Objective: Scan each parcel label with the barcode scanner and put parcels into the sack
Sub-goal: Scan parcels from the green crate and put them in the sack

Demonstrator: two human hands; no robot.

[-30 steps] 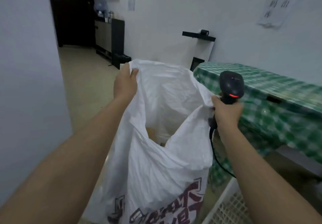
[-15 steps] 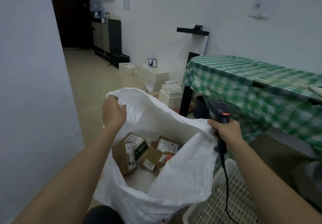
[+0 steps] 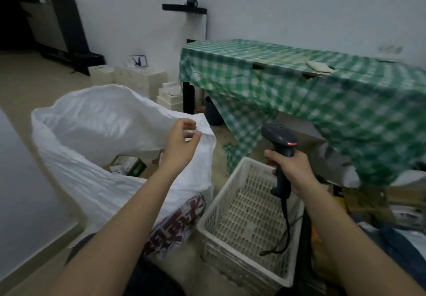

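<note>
One crinkled white woven sack (image 3: 96, 148) and one perforated plastic crate (image 3: 244, 212) stand side by side. The left hand (image 3: 182, 143) hovers loosely curled, holding nothing; the right hand (image 3: 292, 169) grips one black barcode scanner (image 3: 280, 141).

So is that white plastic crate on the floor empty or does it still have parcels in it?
Empty. The white crate shows only its bare perforated bottom, with the scanner cable trailing into it.

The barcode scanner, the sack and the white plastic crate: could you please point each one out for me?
barcode scanner (image 3: 280, 136): head view, on its dark head.
sack (image 3: 96, 120): head view, on the white inner wall.
white plastic crate (image 3: 244, 212): head view, on its perforated floor.
</note>
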